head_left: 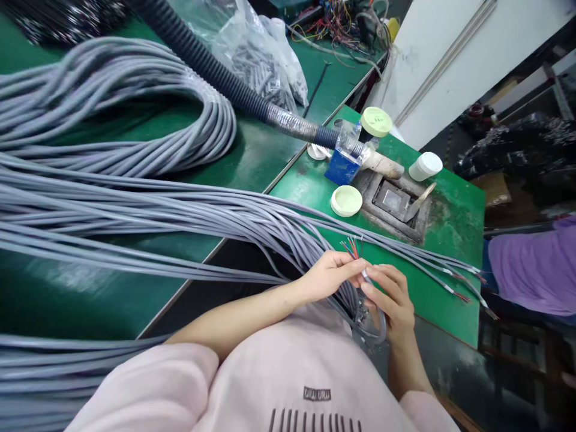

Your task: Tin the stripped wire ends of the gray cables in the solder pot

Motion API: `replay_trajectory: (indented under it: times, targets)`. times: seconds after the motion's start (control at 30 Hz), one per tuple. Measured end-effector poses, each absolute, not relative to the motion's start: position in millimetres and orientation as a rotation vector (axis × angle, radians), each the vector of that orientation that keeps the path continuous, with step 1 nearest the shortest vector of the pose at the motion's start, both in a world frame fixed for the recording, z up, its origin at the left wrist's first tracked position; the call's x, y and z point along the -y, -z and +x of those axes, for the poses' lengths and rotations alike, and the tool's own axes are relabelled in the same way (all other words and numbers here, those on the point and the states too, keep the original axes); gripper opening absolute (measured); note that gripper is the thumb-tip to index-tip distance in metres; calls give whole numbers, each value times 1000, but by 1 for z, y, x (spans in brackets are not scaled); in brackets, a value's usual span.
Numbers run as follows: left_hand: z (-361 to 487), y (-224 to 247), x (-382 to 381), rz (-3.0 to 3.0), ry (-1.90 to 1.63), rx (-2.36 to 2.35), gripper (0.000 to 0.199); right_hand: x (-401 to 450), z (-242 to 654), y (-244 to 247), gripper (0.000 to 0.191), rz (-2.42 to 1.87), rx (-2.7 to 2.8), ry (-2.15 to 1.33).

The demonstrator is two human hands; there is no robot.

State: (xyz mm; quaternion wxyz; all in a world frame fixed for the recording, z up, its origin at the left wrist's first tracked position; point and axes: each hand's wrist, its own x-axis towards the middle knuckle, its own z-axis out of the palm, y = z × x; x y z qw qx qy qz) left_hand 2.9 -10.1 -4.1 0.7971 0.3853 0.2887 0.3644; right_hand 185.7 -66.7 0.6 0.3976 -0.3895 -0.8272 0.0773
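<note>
Close in front of my body, my left hand (333,273) pinches the stripped end of a grey cable, where thin coloured wires (354,247) fan out above my fingers. My right hand (390,295) is closed around the same grey cable (382,324) just below, by a white band at the jacket's end. From there the cable curves down beneath my right hand. A thick bundle of grey cables (252,222) runs from the left and passes under my forearm. Several other cable ends (450,271) with bared coloured wires lie across the green board to the right.
A solder pot (392,201) with a scraper (419,203) is set in the green board (454,210), below a flexible extraction hose (216,72). Nearby stand an open round tub (346,201), a blue box (341,167) and a white jar (425,166). A person in purple (535,270) is at the right.
</note>
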Motion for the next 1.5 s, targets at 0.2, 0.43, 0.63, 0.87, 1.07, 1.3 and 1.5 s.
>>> replay_trajectory:
  times: [0.2,0.43,0.63,0.87,1.07,1.3,1.5]
  targets:
    - [4,4,12,819,-799,-641,50,70,183,2,39,-976,2075,-228]
    - [5,3,12,795,-801,-641,50,72,182,6,41,-981,2041,-248]
    - [5,3,12,735,-793,-618,48,75,182,7,42,-984,2041,-276]
    - [8,9,13,580,-757,-561,45,76,179,5,42,-1007,2021,-286]
    - [9,9,13,547,-751,-554,44,76,176,4,42,-1011,1996,-293]
    - [9,10,13,567,-760,-561,44,77,175,3,42,-1007,1996,-304]
    - [8,9,13,615,-769,-580,45,76,176,4,42,-984,1996,-309]
